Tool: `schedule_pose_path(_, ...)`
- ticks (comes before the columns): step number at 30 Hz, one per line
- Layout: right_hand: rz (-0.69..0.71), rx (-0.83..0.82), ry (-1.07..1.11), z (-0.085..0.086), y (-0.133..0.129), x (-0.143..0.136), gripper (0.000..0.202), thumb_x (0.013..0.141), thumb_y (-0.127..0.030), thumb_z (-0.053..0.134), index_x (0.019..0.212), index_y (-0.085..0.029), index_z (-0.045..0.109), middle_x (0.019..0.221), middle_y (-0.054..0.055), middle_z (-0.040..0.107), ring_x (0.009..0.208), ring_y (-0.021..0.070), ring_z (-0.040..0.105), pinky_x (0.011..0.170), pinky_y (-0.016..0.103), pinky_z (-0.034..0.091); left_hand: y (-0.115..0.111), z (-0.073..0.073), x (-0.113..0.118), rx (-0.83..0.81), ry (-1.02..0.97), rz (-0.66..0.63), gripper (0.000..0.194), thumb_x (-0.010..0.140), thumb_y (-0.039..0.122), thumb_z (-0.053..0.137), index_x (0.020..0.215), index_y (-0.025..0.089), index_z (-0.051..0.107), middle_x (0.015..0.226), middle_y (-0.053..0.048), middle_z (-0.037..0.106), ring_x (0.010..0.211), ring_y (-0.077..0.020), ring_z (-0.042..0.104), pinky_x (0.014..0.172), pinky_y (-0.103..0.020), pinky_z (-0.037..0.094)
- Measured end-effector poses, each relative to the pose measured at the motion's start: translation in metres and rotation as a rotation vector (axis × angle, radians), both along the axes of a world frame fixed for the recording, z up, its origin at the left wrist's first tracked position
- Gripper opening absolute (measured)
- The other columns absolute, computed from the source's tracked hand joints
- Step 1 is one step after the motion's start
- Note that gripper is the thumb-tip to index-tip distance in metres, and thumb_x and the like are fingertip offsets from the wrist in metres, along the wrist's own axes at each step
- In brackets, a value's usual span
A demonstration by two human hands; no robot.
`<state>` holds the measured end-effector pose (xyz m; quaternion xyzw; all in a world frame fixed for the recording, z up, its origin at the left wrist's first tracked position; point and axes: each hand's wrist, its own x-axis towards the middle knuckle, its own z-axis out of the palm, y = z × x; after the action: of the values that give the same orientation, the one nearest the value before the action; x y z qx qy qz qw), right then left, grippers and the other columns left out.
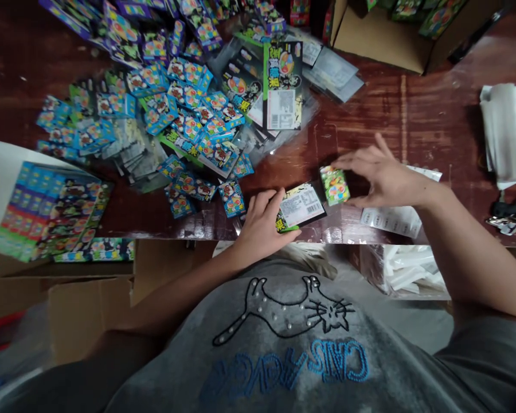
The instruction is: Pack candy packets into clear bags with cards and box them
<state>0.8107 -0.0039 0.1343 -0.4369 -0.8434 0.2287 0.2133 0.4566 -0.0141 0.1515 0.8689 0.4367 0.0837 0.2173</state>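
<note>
My left hand (260,226) lies at the left end of a flat black-and-green printed packet (301,205), its fingers at the upper edge and its thumb along the lower edge. A white label with a barcode faces up on the packet. Just to the right, my right hand (387,179) grips a small green candy box (335,185) between fingers and thumb. The box is on the table side of the packet's right end. A sheet of white stickers (391,221) lies partly under my right wrist. Several small blue boxes (232,198) lie left of my left hand.
Blue and purple boxes (202,26) are heaped at the back left, beside more printed packets (282,74). An open carton (382,49) stands at the back right. Keys (506,213) and white sheets (509,132) lie far right. Folded printed cartons (47,212) sit at the left edge.
</note>
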Motion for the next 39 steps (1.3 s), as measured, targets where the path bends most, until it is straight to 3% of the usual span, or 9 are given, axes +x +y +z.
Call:
schedule_pose_path(6,0.081,-0.018,-0.022,0.007,-0.014,-0.011,0.080,0.092,-0.056,0.074,0.164,-0.030,0.050,0.157,0.013,0.063,0.143,0.0421,0.058,0.130,0.084,0.000,-0.004,-0.001,0.007,0.046,-0.005,-0.017,0.106,0.081,0.043,0.091,0.167,0.025,0.032,0.150,-0.016,0.049,0.141,-0.0388,0.049,0.123,-0.060,0.044)
schedule_pose_path(9,0.129,-0.090,0.043,0.015,-0.022,-0.020,0.085,0.098,-0.049,0.067,0.174,-0.034,0.030,0.176,0.011,0.043,0.161,0.0412,0.041,0.133,0.080,0.007,-0.003,0.002,0.021,0.067,-0.043,-0.003,0.113,0.080,0.043,0.093,0.169,0.025,0.026,0.150,-0.017,0.048,0.143,-0.0393,0.049,0.124,-0.060,0.044)
schedule_pose_path(11,0.004,-0.093,0.165,0.018,-0.029,-0.030,0.091,0.100,-0.050,0.067,0.176,-0.028,0.023,0.181,0.014,0.032,0.165,0.0408,0.034,0.135,0.072,0.021,0.002,0.006,0.033,0.074,-0.103,0.058,0.123,0.077,0.046,0.096,0.172,0.025,0.019,0.153,-0.018,0.045,0.146,-0.0403,0.047,0.125,-0.061,0.044)
schedule_pose_path(13,-0.221,-0.052,0.344,0.014,-0.035,-0.044,0.088,0.099,-0.052,0.069,0.173,-0.023,0.030,0.175,0.018,0.041,0.160,0.0391,0.043,0.131,0.063,0.038,0.008,0.010,0.043,0.046,-0.173,0.105,0.125,0.079,0.047,0.095,0.173,0.026,0.016,0.156,-0.018,0.043,0.145,-0.0396,0.048,0.125,-0.061,0.046)
schedule_pose_path(17,-0.565,-0.047,0.669,-0.008,-0.042,-0.074,0.046,0.101,-0.050,0.069,0.140,-0.027,0.064,0.133,0.011,0.074,0.122,0.0294,0.073,0.109,0.051,0.061,0.021,0.004,0.047,-0.131,-0.333,0.056,0.084,0.103,0.036,0.067,0.172,0.027,0.020,0.150,-0.017,0.053,0.132,-0.0313,0.060,0.113,-0.051,0.058)
schedule_pose_path(20,-0.552,-0.110,0.714,-0.020,-0.042,-0.089,0.028,0.100,-0.049,0.072,0.118,-0.029,0.075,0.119,0.008,0.078,0.113,0.0278,0.074,0.106,0.052,0.061,0.029,-0.004,0.036,-0.318,-0.414,-0.023,0.073,0.105,0.031,0.060,0.171,0.029,0.028,0.144,-0.015,0.061,0.126,-0.0290,0.066,0.102,-0.047,0.064)
schedule_pose_path(24,-0.582,-0.151,0.730,-0.028,-0.048,-0.104,0.030,0.099,-0.051,0.072,0.121,-0.032,0.076,0.135,0.009,0.072,0.127,0.0301,0.069,0.110,0.057,0.060,0.042,-0.004,0.021,-0.489,-0.460,-0.030,0.069,0.099,0.031,0.067,0.163,0.029,0.040,0.138,-0.012,0.066,0.119,-0.0265,0.070,0.096,-0.044,0.066)
schedule_pose_path(29,-0.841,-0.292,0.993,-0.038,-0.060,-0.129,0.050,0.092,-0.059,0.076,0.132,-0.034,0.060,0.122,0.005,0.070,0.086,0.0197,0.072,0.072,0.039,0.071,0.057,-0.004,0.017,-0.507,-0.574,0.053,0.086,0.093,0.033,0.074,0.165,0.030,0.027,0.120,-0.007,0.070,0.108,-0.0221,0.072,0.088,-0.037,0.066)
schedule_pose_path(39,-0.734,-0.297,0.999,-0.027,-0.061,-0.125,0.023,0.098,-0.045,0.076,0.116,-0.031,0.076,0.110,0.003,0.075,0.093,0.0177,0.071,0.082,0.035,0.065,0.068,0.002,0.022,-0.406,-0.560,-0.049,0.016,0.103,0.032,0.066,0.113,0.022,0.073,0.128,-0.009,0.074,0.118,-0.0207,0.072,0.105,-0.037,0.059)
